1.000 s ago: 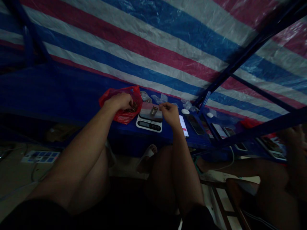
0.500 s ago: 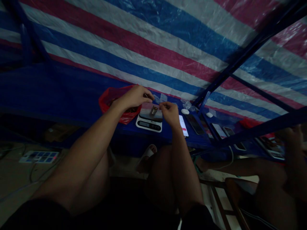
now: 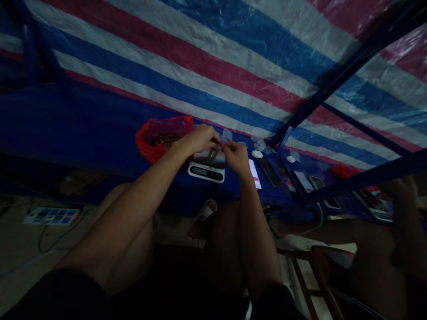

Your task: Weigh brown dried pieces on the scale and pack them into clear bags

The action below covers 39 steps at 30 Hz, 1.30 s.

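A white digital scale (image 3: 206,173) with a dark display lies on the blue surface before me. On its platform stands a small metal cylinder (image 3: 213,154), upright. My left hand (image 3: 204,138) reaches over the platform from the left, fingertips pinched together just above the cylinder. From the right, my right hand (image 3: 236,156) meets it there, thumb and finger also pinched. Whatever lies between the fingertips is too small and dark to make out. Left of the scale sits an open red plastic bag (image 3: 147,149) holding a heap of small brownish pieces (image 3: 166,139).
To the right lie a lit phone (image 3: 255,174), a dark phone (image 3: 270,171), a white rounded case (image 3: 257,154) and clear plastic wrappings (image 3: 260,145). Blue metal bars (image 3: 302,113) cross that side. Another person's arm (image 3: 402,209) shows at far right. Striped sheeting (image 3: 187,58) hangs behind.
My left hand has moved right and slightly down, from over the bag's edge to my right fingertips above the cylinder. More of the bag's contents now shows. My right hand stays nearly in place.
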Tool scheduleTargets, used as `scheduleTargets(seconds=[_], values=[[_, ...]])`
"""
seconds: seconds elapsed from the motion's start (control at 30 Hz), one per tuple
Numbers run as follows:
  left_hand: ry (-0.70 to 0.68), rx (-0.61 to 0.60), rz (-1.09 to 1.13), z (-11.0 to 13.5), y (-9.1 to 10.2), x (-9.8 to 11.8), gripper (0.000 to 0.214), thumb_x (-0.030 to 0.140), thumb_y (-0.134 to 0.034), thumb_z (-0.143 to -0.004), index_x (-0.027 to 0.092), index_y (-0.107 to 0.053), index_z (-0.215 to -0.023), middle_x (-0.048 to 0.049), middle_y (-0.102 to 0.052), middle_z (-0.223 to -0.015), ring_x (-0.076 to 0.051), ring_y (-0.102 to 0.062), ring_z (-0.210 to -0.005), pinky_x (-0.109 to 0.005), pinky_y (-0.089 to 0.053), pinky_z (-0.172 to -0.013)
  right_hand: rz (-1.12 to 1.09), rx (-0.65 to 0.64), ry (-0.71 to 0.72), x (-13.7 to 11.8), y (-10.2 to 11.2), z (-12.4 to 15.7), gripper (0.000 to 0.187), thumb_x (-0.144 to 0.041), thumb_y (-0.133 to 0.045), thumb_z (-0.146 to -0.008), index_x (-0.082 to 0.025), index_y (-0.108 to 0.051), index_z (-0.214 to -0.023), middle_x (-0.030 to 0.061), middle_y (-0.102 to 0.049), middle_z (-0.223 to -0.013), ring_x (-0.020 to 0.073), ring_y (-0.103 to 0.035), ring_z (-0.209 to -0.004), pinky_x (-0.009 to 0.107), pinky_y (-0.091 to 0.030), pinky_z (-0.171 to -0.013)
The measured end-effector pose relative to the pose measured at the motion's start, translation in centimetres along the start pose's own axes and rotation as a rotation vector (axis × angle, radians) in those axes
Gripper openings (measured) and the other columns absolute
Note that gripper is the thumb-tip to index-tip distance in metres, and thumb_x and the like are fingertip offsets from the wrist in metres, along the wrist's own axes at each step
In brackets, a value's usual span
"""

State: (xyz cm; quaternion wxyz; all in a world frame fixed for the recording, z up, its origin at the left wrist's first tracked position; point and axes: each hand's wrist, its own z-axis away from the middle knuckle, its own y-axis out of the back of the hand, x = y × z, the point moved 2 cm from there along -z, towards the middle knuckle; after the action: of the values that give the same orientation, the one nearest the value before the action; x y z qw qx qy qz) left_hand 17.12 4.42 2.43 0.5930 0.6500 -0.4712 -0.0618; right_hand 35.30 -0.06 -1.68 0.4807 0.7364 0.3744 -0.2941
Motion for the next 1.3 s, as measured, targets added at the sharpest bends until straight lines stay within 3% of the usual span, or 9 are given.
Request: scheduleTargets(seconds=[0.57,0.83,1.1,1.3], values=[[0.052,0.104,0.212,0.0,-0.1,0.3,0.026,0.014,-0.076,-0.086,0.016,-0.088,-0.11,-0.0092,-0.086,-0.104,-0.023,-0.078,-0.094,-0.034,-0.058,-0.09,0.014,-0.009,0.015,-0.5,0.0,0.1,0.019,-0.032,-0.068,-0.09,-0.019,-0.081,-0.085,0.0084,-0.083,-0.087,0.0245,-0.074,-0.083,0.037,-0.054,-0.079],[0.011,0.21,0.358,-0.4,-1.9,-0.9,0.021,0.009,-0.078,-0.082,0.016,-0.085,-0.101,-0.0062,-0.085,-0.095,-0.021,-0.078,-0.091,-0.031,-0.06,-0.085,0.018,-0.005,0.042,-0.1,-0.1,0.0,0.021,-0.034,-0.067,-0.089,-0.019,-0.081,-0.086,0.0082,-0.083,-0.09,0.0257,-0.075,-0.086,0.038,-0.055,-0.082],[-0.022,0.167,0.531,-0.3,-2.5,-1.5,0.027,0.006,-0.079,-0.08,0.015,-0.083,-0.105,-0.0085,-0.085,-0.101,-0.022,-0.08,-0.093,-0.034,-0.062,-0.09,-0.012,-0.005,0.034,0.6,-0.2,-0.1,0.021,-0.035,-0.066,-0.09,-0.02,-0.08,-0.086,0.0087,-0.082,-0.09,0.0253,-0.074,-0.087,0.039,-0.056,-0.083],[-0.036,0.178,0.532,-0.1,-2.4,-1.3,0.028,0.011,-0.079,-0.083,0.015,-0.082,-0.111,-0.01,-0.085,-0.109,-0.023,-0.08,-0.101,-0.036,-0.061,-0.096,-0.009,-0.008,0.034,0.3,-0.2,0.0,0.023,-0.038,-0.068,-0.091,-0.019,-0.08,-0.087,0.0086,-0.082,-0.089,0.0245,-0.073,-0.085,0.038,-0.055,-0.081]])
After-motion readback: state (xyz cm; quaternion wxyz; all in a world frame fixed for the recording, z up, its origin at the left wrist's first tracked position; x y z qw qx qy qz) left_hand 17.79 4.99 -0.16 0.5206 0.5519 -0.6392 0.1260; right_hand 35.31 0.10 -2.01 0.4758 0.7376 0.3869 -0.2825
